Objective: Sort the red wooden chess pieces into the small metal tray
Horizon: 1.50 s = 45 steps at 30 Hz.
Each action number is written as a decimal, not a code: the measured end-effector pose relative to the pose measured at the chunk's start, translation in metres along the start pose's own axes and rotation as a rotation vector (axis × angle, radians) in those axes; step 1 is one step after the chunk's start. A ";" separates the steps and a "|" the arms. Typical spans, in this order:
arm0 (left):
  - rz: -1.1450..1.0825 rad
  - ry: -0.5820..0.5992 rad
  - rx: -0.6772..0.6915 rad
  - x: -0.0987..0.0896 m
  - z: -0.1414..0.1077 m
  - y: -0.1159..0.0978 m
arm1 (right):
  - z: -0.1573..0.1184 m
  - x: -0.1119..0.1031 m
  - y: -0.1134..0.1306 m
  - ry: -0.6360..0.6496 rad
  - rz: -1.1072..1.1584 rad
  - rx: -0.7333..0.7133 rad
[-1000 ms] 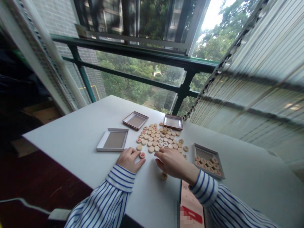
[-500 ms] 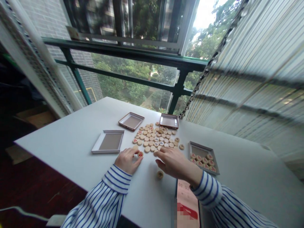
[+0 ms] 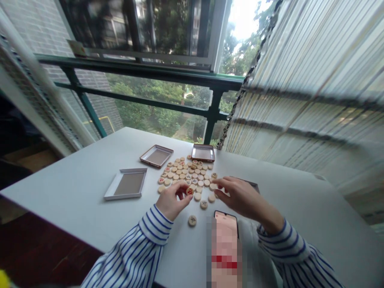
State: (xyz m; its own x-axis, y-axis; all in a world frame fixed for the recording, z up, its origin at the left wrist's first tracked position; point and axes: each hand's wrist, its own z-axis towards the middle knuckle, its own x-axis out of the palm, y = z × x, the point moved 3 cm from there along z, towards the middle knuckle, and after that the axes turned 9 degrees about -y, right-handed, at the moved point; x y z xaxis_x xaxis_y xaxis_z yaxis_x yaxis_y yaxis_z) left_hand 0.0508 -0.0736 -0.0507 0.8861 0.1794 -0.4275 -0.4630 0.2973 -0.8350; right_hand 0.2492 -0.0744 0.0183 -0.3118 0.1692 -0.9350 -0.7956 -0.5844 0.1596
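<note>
Between its thumb and fingertips my left hand (image 3: 173,200) holds a round wooden piece with a red character (image 3: 189,191). My right hand (image 3: 238,196) is over the right edge of the spread of pieces, fingers apart; its fingertips are near a pale piece (image 3: 211,197), and I see nothing held. Several round wooden pieces (image 3: 179,172) lie close together, most blank side up, some showing red or black characters. Two pieces with dark characters lie nearer to me, one (image 3: 204,204) below the spread and one (image 3: 192,221) by my left wrist.
An open white tray (image 3: 110,192) is at the left, with two brown-edged trays (image 3: 156,164) (image 3: 203,160) at the back. A fourth tray (image 3: 255,186) is mostly hidden behind my right hand. A phone (image 3: 225,232), partly blurred, lies in front on the white table (image 3: 75,180).
My left hand has lifted the red piece and moved right. My right hand has moved right, now covering most of the right tray. A dark-character piece and some pale pieces have shifted toward me.
</note>
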 end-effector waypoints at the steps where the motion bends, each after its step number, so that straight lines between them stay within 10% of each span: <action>1: -0.033 0.016 -0.020 0.004 0.003 -0.004 | -0.002 -0.002 -0.004 -0.013 0.005 0.018; 31: -0.422 0.334 -0.104 0.094 0.086 -0.083 | -0.032 -0.049 -0.082 -0.173 0.065 0.267; 45: -0.346 0.472 -0.109 0.122 0.081 -0.074 | -0.033 -0.039 -0.100 -0.186 0.085 0.317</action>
State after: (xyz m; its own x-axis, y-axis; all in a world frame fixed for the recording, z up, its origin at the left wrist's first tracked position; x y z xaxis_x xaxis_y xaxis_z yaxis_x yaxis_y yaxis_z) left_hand 0.1908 0.0026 -0.0131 0.9108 -0.3549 -0.2108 -0.1624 0.1614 -0.9734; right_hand 0.3581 -0.0486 0.0289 -0.4496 0.2888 -0.8453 -0.8750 -0.3324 0.3519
